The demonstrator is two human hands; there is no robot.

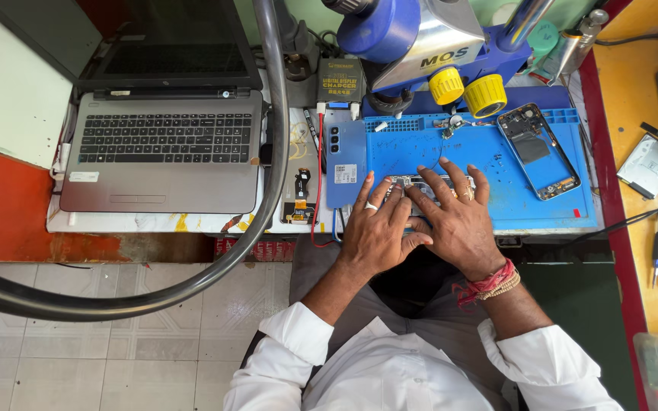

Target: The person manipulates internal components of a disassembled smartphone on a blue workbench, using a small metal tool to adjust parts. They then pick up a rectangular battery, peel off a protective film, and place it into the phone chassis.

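Observation:
An opened phone (420, 185) with its insides showing lies near the front of a blue work mat (496, 190). My left hand (375, 228), with a ring on one finger, lies over the phone's left end. My right hand (458, 221), with red threads around the wrist, covers its right end, fingers spread. The thumbs overlap in front of the phone. Most of the phone is hidden under my fingers. Both hands press on it and hold it against the mat.
A blue phone back cover (344, 164) lies left of the mat and a bare phone frame (536, 148) at its right. A blue microscope (451, 53) with yellow knobs stands behind. A laptop (165, 144), a thick grey hose (268, 152) and a red wire (317, 190) are to the left.

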